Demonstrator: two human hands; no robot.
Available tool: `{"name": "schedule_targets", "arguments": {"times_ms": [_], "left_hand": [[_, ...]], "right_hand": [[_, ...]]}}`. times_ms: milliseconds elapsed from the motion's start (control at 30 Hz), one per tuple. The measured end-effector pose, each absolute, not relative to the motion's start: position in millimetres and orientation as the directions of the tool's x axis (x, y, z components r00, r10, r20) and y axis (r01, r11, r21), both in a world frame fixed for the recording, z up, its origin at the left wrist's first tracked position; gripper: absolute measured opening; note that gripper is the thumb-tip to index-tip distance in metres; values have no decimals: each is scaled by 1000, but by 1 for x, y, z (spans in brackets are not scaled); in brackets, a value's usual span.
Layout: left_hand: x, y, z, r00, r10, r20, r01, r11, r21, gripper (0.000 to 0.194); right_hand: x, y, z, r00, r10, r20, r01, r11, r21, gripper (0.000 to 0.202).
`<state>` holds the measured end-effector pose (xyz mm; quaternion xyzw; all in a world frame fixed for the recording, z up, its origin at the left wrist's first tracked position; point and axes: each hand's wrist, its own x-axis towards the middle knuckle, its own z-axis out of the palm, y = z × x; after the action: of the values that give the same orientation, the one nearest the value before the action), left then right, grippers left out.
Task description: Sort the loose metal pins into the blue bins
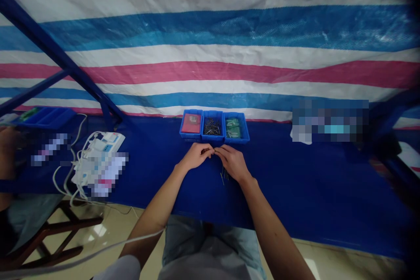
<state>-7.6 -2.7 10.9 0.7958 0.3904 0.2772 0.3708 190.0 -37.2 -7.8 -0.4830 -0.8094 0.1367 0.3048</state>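
Observation:
My left hand (198, 155) and my right hand (232, 161) meet fingertip to fingertip over the blue table. Both are closed in a pinch, and whatever lies between the fingers is too small to make out. Beneath my right hand, several thin metal rods (222, 178) lie on the tabletop, partly hidden by it. Just beyond my hands stand three blue bins side by side. The left bin (190, 140) has a red flat packet (190, 124) in it. Dark thin metal pieces (212, 127) fill the middle one. Small green-and-clear packets (233, 128) lie in the right one.
A white power strip (113, 138) with tangled cables lies left on the blue table (295, 192). Farther left are another blue tray (54, 118) and a co-worker's arm (7, 157). A striped tarp (210, 72) hangs behind. Blurred items occupy the right back.

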Motion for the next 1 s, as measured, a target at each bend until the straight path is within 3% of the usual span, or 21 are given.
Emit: {"name": "schedule_targets", "arguments": {"times_ms": [1000], "left_hand": [[-5,-4,13,512,837,192,398,-430,811,28]], "right_hand": [[190,-35,-5,-332,892,307,724,449,-523,32]]}}
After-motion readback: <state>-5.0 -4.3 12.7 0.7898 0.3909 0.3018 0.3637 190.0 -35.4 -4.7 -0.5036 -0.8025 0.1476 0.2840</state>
